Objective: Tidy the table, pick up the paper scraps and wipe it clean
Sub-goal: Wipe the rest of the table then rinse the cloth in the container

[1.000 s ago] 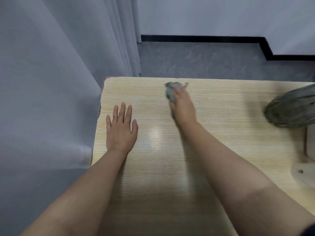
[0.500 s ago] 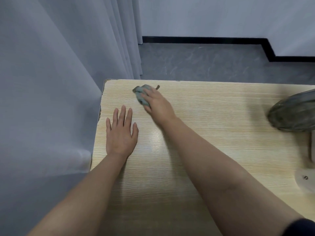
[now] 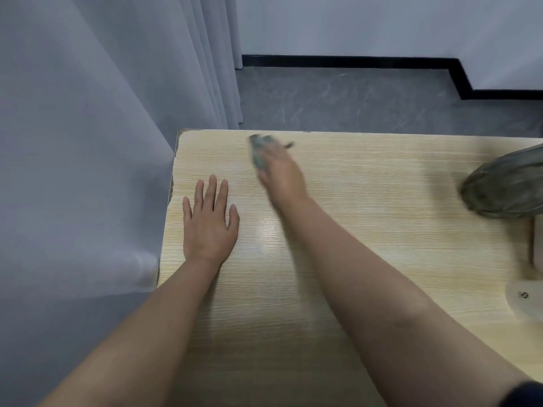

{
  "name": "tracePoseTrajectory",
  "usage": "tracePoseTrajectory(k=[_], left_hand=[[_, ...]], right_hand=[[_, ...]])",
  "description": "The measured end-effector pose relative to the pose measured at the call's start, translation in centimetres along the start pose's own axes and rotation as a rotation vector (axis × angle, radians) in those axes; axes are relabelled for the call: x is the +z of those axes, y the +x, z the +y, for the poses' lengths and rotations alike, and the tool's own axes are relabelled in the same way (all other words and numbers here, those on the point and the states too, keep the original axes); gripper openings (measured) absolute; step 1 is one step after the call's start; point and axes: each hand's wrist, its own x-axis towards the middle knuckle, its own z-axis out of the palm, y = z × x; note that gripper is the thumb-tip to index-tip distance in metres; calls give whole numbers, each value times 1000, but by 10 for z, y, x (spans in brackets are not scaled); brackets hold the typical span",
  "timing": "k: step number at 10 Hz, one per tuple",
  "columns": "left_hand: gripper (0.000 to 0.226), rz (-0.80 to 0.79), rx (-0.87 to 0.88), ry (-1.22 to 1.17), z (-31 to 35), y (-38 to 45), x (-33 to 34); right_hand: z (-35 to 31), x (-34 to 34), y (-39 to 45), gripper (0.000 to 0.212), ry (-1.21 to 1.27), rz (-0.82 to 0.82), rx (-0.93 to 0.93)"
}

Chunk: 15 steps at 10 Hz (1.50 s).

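Note:
A light wooden table (image 3: pixel 367 201) fills the lower view. My right hand (image 3: pixel 282 174), blurred by motion, presses a crumpled grey-green cloth (image 3: pixel 258 151) against the tabletop near the far edge. Fingers cover part of the cloth. My left hand (image 3: pixel 210 221) lies flat, palm down, fingers spread, near the table's left edge, holding nothing. No paper scraps show on the surface.
A desk fan with a grey mesh head (image 3: pixel 505 186) and a white base (image 3: pixel 526 295) stands at the right edge. Pale curtains (image 3: pixel 88 142) hang just left of the table. Grey floor (image 3: pixel 367 101) lies beyond the far edge.
My right hand swept the cloth left along the far edge, then back to the right. The left hand stayed flat in place.

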Motion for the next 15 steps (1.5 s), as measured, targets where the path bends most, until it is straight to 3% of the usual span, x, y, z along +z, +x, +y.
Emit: tracePoseTrajectory(k=[1,2,3,4,5,7,8,9,10,11,12,13,14,15], left_hand=[[54,7,1,3,0,0,0],[54,10,6,-4,-1,0,0],[54,13,12,5,-1,0,0],[54,10,12,-8,-1,0,0],[53,1,17,-12,-1,-2,-1],[51,-49,37,-50,-4,-9,-12],[51,-96,30,-62,-7,-26,-16],[51,-115,23,-53,-9,-47,-16],[51,-124,1,-55,-4,-69,-13],[52,-125,-28,-64,2,-89,-10],[52,-143,-30,-51,5,-105,-8],[52,-166,-33,-31,7,-112,-7],[52,-176,-28,-39,8,-118,-9],[53,-194,-11,-29,5,-125,-10]], right_hand=[[-25,15,-10,42,53,-76,-318],[35,-15,-12,37,86,90,-99],[98,-49,-32,35,-38,262,243],[115,-69,-49,42,-16,203,616],[83,-57,-56,40,42,216,567],[-29,-7,-116,42,203,-196,-48],[-10,-16,-131,40,117,-198,-305],[44,-41,-131,33,144,3,-144],[119,-73,-150,44,8,144,330],[131,-83,-160,46,-1,215,555],[84,-62,-152,44,52,217,508],[13,-31,-158,45,137,-24,236],[-29,-11,-175,43,225,-154,-59],[-10,-27,-176,38,151,-176,-222]])
